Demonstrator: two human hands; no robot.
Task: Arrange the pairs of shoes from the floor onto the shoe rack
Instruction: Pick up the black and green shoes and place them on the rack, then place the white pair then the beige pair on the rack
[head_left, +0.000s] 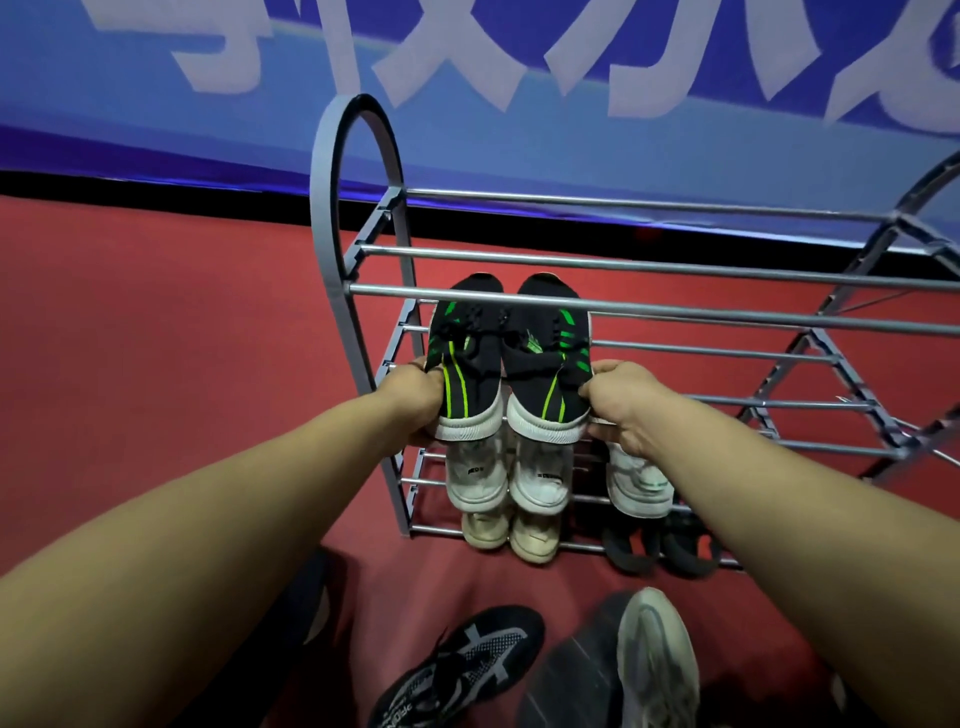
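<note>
Both bare forearms reach forward and slightly inward from the lower corners of the view, held roughly level with each other. The left hand (415, 397) has its fingers curled around the outer heel side of the left black shoe (465, 358). The right hand (621, 402) mirrors it, fingers and thumb clamped on the outer heel side of the right black shoe (550, 358). Both wrists are straight, knuckles facing up. The hands are apart, not touching each other.

We see our left hand (415, 389) and right hand (621, 400) each gripping the heel of one black-and-green shoe (465, 358), toes pointing into the grey shoe rack (358, 249) above white sneakers (478, 478).
</note>
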